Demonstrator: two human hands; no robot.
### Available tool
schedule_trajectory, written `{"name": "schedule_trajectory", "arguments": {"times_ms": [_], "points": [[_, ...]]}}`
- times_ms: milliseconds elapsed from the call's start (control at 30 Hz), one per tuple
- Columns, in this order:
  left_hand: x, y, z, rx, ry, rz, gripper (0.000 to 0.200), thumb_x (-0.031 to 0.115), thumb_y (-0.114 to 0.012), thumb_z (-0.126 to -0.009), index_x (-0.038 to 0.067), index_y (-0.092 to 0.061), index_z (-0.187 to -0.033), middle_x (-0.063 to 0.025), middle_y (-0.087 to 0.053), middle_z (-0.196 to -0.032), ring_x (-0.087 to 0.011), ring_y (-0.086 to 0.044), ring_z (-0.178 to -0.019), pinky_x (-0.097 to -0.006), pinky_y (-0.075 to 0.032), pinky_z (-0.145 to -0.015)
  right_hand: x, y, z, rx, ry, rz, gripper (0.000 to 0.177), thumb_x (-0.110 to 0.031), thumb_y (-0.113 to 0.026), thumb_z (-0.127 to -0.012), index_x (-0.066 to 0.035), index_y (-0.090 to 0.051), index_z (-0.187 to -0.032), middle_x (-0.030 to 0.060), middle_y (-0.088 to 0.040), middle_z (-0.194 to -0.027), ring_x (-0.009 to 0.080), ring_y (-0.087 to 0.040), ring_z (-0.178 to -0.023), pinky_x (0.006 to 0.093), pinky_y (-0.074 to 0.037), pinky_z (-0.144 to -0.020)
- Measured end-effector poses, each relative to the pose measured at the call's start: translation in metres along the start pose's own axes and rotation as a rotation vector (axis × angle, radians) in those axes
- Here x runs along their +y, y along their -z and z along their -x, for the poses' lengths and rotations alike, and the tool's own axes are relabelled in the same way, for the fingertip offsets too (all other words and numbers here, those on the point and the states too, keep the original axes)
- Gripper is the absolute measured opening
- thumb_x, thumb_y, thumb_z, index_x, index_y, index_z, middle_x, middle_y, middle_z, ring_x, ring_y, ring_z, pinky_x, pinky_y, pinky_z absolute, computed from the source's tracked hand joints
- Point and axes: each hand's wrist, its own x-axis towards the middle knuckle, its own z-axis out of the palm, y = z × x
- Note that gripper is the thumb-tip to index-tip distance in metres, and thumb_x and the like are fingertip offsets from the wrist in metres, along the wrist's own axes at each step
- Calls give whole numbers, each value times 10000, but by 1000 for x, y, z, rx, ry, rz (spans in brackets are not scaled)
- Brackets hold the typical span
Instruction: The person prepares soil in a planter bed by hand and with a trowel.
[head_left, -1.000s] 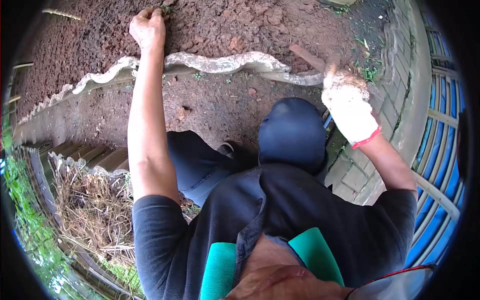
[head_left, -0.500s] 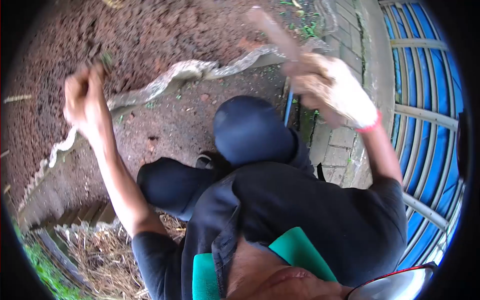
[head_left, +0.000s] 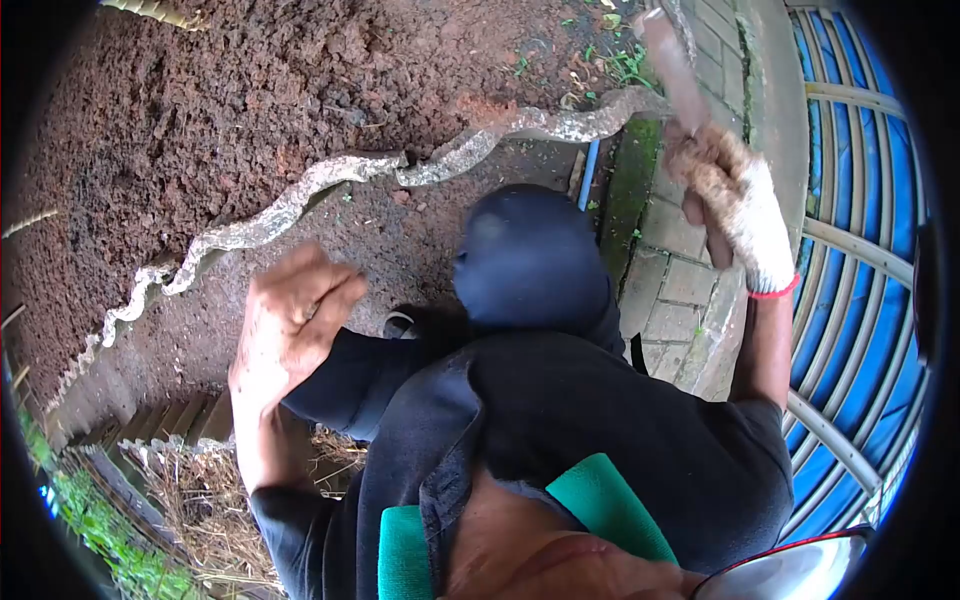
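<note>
My left hand is bare and soil-marked, raised over the path beside my left knee. Its fingers are loosely curled, with a gap between thumb and forefinger and nothing visible in them. On the right, my right hand wears a white knitted glove with a red cuff, caked with mud on the fingers. It is wrapped around the handle of a broad-bladed knife, whose muddy, slightly blurred blade points up and away. The handle's end shows below the fist. Dug reddish-brown soil lies beyond both hands.
A wavy grey edging separates the soil bed from the dirt path. A blue pipe stands beyond my right knee. Paving bricks and a blue-backed fence run along the right. Dry straw lies lower left.
My left hand has come back from over the soil toward my knee; a blurred greenish thing near its fingers no longer shows. My right hand has moved rightward with the knife.
</note>
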Motion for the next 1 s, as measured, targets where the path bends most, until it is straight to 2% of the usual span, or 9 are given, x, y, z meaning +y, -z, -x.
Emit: {"name": "schedule_trajectory", "arguments": {"times_ms": [167, 300, 433, 633, 700, 733, 800, 833, 1000], "points": [[36, -27, -126, 283, -127, -213, 450, 314, -668, -940, -31, -638, -1227, -145, -542, -963, -261, -599, -902, -361, -478, -772, 21, 17, -91, 169, 627, 729, 371, -211, -650, -896, -93, -627, -1246, 117, -671, -1059, 267, -642, -945, 369, -525, -818], [20, -58, -169, -36, -118, -62, 479, 362, -673, -939, -15, -638, -1233, -129, -562, -1019, -263, -595, -982, -362, -474, -881, 13, 18, -128, 213, 1028, 967, 406, -212, -625, -917, -191, -605, -1322, 99, -664, -1206, 335, -622, -1079, 420, -523, -920], [25, -57, -170, -33, -6, 178, 300, 248, -738, -899, 5, -707, -1073, -89, -600, -1017, -217, -605, -980, -360, -484, -854, -20, 19, -132, -108, 607, 763, 417, -182, -624, -924, -145, -571, -1336, 114, -682, -1155, 329, -656, -1018, 395, -520, -900], [74, -37, -197, 6, 158, 134, 154, 124, -710, -890, 8, -718, -991, -92, -622, -983, -187, -649, -822, -336, -505, -768, 14, 57, -125, 126, 811, 807, 398, -197, -637, -913, -66, -596, -1287, 160, -707, -1096, 324, -684, -1036, 381, -532, -880], [97, -27, -232, 22, -9, 41, 277, 136, -724, -873, 10, -693, -1117, -129, -618, -1061, -207, -648, -890, -382, -540, -871, 22, 73, -117, 173, 755, 776, 396, -202, -650, -907, -56, -607, -1273, 163, -710, -1096, 307, -695, -1027, 375, -533, -878], [115, -65, -262, 556, -153, -201, 201, 146, -713, -883, 22, -690, -1040, -84, -625, -882, -182, -620, -754, -341, -515, -736, 28, 80, -113, 186, 712, 755, 386, -194, -656, -903, -50, -618, -1259, 168, -710, -1099, 289, -706, -1019, 360, -536, -866], [109, -102, -300, 588, -374, -281, 223, 103, -716, -849, 49, -694, -1063, -123, -657, -878, -187, -635, -805, -342, -525, -742, 34, 93, -103, 190, 625, 666, 387, -196, -662, -900, -46, -622, -1254, 170, -713, -1085, 287, -710, -1012, 358, -537, -857], [93, -101, -308, 85, -429, -122, 362, 51, -731, -803, 63, -702, -1164, -208, -682, -1053, -217, -679, -992, -384, -560, -883, 36, 100, -97, 194, 585, 622, 387, -197, -665, -898, -44, -624, -1252, 171, -715, -1077, 286, -712, -1008, 356, -537, -853], [101, -153, -340, -87, -500, -600, 501, 166, -770, -824, 6, -628, -1277, -157, -537, -1140, -285, -538, -1147, -397, -475, -1005, 64, 114, -75, 281, 402, 543, 374, -229, -692, -870, -47, -655, -1194, 166, -720, -1026, 290, -724, -934, 368, -552, -810]]}}
